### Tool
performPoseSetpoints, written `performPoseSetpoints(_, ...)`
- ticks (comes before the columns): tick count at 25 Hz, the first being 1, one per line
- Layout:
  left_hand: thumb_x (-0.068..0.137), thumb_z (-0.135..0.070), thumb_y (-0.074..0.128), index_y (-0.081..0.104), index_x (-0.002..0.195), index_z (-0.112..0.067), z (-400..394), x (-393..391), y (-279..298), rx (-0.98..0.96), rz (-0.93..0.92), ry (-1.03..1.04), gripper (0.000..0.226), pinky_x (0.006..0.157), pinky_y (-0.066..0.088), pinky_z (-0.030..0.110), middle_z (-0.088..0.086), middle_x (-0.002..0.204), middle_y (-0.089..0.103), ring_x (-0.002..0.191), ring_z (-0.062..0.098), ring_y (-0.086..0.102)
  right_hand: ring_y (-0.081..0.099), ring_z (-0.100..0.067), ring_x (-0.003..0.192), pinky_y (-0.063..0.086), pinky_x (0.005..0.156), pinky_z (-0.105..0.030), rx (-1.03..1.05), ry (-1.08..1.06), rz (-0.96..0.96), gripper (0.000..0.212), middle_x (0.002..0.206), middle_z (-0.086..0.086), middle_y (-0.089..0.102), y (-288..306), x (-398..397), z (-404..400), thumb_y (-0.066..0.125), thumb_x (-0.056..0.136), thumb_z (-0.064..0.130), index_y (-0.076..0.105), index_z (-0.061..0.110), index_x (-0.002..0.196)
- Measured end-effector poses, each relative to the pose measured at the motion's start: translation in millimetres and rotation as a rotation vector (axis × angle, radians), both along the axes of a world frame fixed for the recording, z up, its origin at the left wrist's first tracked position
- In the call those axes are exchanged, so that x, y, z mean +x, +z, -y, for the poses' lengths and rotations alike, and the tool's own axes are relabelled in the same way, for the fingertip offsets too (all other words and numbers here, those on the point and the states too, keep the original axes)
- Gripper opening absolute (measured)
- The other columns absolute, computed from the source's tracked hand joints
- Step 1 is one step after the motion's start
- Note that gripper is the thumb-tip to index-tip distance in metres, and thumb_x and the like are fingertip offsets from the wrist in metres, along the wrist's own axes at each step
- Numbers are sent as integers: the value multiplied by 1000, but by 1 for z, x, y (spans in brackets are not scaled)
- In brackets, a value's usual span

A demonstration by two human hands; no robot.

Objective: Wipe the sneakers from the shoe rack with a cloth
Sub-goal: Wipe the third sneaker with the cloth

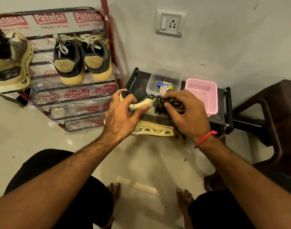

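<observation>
- The person sits with both forearms stretched forward over a tiled floor point(141, 162), bare toes showing between the knees.
- The left hand point(121, 116) grips the sneaker point(151, 116) at its heel end: the thumb lies curled along the cream collar, the fingers wrap the back, so this grip pinches the shoe itself.
- The sneaker is held above the floor, just in front of a low black table point(141, 80); its long axis runs left to right, heel to the left, toe end to the right and hidden behind the right hand. Its cream cut-out sole faces the person and downward.
- The right hand point(189, 116) has its grip pressed together on a dark, yellow-patterned cloth point(167, 103), bunched against the sneaker's side panel; a tail of the cloth hangs below the sole.
- A red thread point(205, 138) circles the right wrist.
- On the shoe rack point(108, 38), wrapped in printed plastic, a dark pair with tan heels point(82, 60) stands heel outward, and another worn sneaker point(11, 63) sits further left.
- The table carries a clear box point(164, 78) of small items and a pink basket point(202, 93).
- A brown chair point(273, 113) stands to the right.
</observation>
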State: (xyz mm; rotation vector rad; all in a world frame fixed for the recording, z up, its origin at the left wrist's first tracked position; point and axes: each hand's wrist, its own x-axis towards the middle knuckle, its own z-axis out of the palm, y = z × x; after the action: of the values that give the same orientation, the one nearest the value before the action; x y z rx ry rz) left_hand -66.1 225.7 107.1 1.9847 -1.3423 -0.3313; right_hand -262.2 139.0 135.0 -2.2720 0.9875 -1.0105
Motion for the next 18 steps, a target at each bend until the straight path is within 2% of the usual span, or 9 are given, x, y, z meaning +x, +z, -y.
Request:
performPoseSetpoints(4,82,-75,42,41,89,-47,-1,5,-3,-45,19,11,29,89,50,60,1,144,40,117,27,51,60,-19,105,53,87,-34,-145,152,-236,25,111,1,66,-4,14,-20,66,92,27,71,21,115)
performPoseSetpoints(7,86,-72,45,42,88,-45,-3,10,-5,-103,21,16,27,90,49,61,2,144,43,119,28,52,57,-21,106,54,82,-39,-128,-40,-391,22,112,2,66,0,1,7,65,93,29,71,25,114)
performPoseSetpoints(9,88,-69,48,42,87,-45,-3,9,-5,-152,64,18,25,92,48,63,4,146,43,120,29,53,58,-22,105,53,83,-40,-82,-82,-349,20,109,1,66,1,0,9,66,92,28,72,24,110)
performPoseSetpoints(11,91,-64,51,48,89,-36,-3,6,-5,-204,97,10,28,93,47,64,4,148,43,122,28,54,59,-22,101,52,81,-36,-139,56,-284,19,105,1,67,0,15,-16,64,91,28,73,22,107)
performPoseSetpoints(13,92,-60,55,52,92,-31,-3,3,-6,-249,83,-5,29,92,48,64,4,150,41,124,26,53,59,-22,98,51,76,-33,-224,133,-299,20,104,1,67,-3,20,-32,65,88,29,72,22,106)
performPoseSetpoints(16,92,-57,59,56,93,-26,-4,5,-6,-276,86,-6,31,97,42,60,5,153,40,131,23,47,59,-25,101,50,77,-34,-134,-118,-336,18,105,0,66,-2,2,13,67,89,25,72,23,106)
performPoseSetpoints(18,91,-54,62,58,93,-22,-6,7,-7,-279,122,-25,32,100,39,58,7,154,39,133,23,44,60,-26,103,49,84,-35,-50,-183,-325,18,106,-1,66,-3,-6,22,67,90,25,71,22,107)
